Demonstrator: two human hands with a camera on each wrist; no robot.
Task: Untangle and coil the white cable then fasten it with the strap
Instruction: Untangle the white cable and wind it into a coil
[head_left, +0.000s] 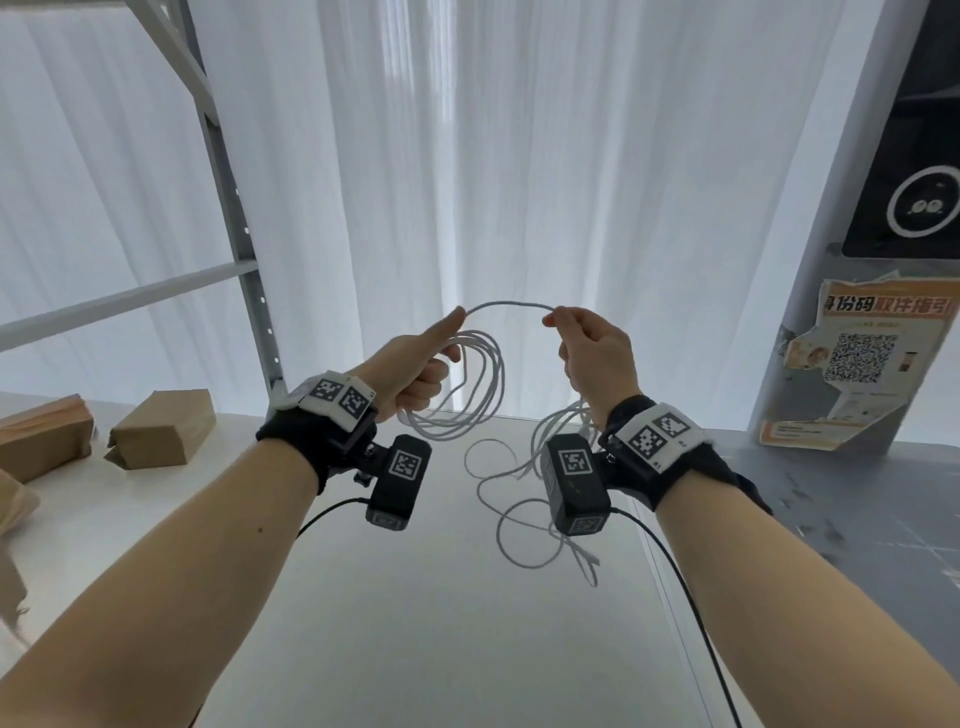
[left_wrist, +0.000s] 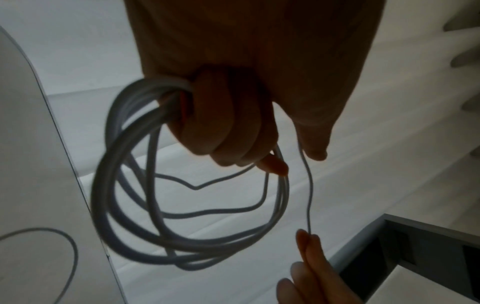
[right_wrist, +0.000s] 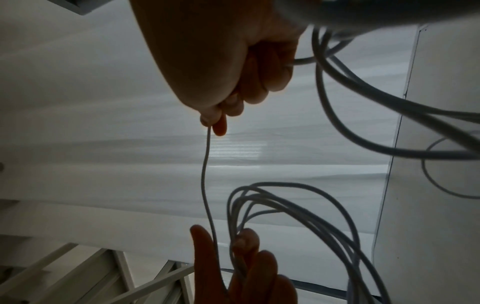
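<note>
My left hand (head_left: 421, 369) is raised above the table, its fingers curled round several loops of the white cable (head_left: 480, 384). In the left wrist view the coil (left_wrist: 124, 205) hangs from that fist (left_wrist: 228, 127). A short arc of cable (head_left: 509, 303) runs across to my right hand (head_left: 587, 343), which pinches it between thumb and fingertip (right_wrist: 218, 123). Below the right wrist the loose cable (head_left: 519, 525) hangs in tangled loops down to the table. In the right wrist view the strand (right_wrist: 205, 174) reaches the left hand (right_wrist: 233, 267). No strap shows in any view.
The white table (head_left: 415, 649) lies below both arms. Brown cardboard parcels (head_left: 161, 428) sit at its far left by a grey metal rack (head_left: 228, 208). A grey pillar with an orange poster (head_left: 857, 364) stands at right, above a grey mat (head_left: 857, 499). White curtains hang behind.
</note>
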